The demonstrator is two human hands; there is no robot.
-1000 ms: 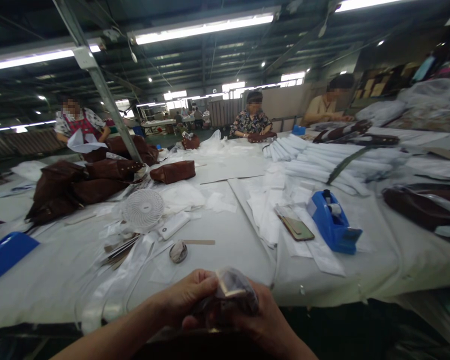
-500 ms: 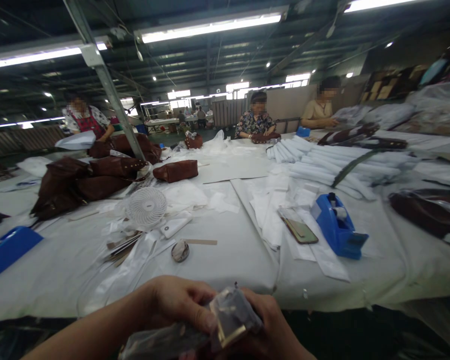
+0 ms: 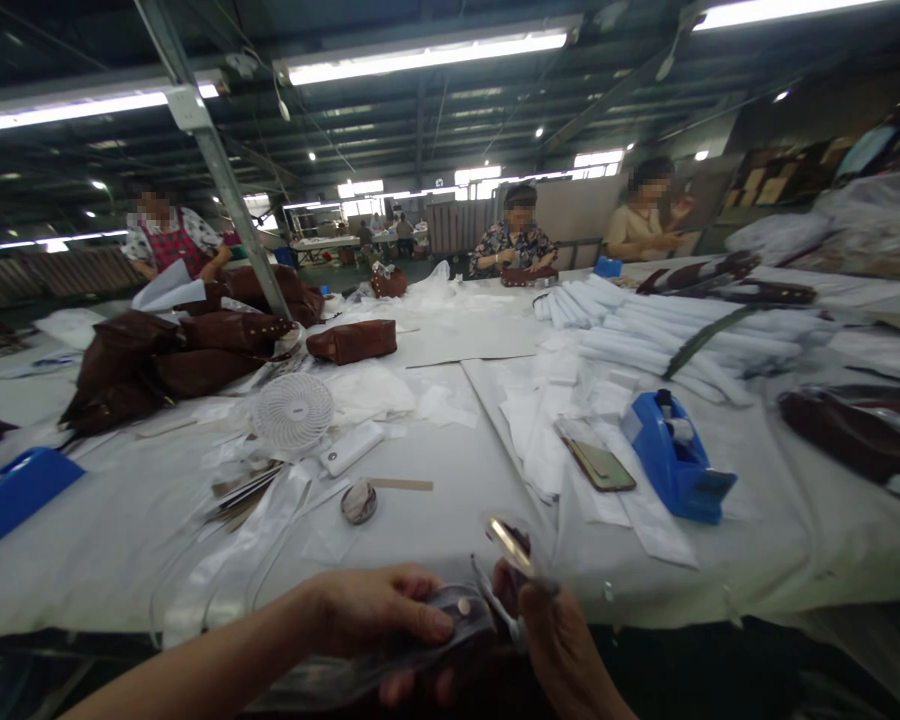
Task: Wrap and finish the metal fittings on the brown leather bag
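Observation:
Low in the view, my left hand (image 3: 375,612) grips a clear plastic bag (image 3: 435,635) wrapped around a dark brown item with a round metal stud (image 3: 463,605). My right hand (image 3: 555,640) is close by on the right, its fingers pinching a clear plastic flap that carries a small gold-edged piece (image 3: 508,546). A thin silver metal part (image 3: 495,608) shows between my hands, though I cannot tell what it is. Most of the dark item is hidden by the plastic and my fingers.
My hands are just off the near edge of a white-covered table (image 3: 435,530). On it lie a round white fan (image 3: 292,412), a blue tape dispenser (image 3: 679,458), a phone (image 3: 601,466) and brown leather handbags (image 3: 351,342). Co-workers (image 3: 514,245) sit beyond.
My hands have moved apart and lower. The gold-edged piece has gone from the bag's top to above my right hand, and the plastic now stretches between my hands.

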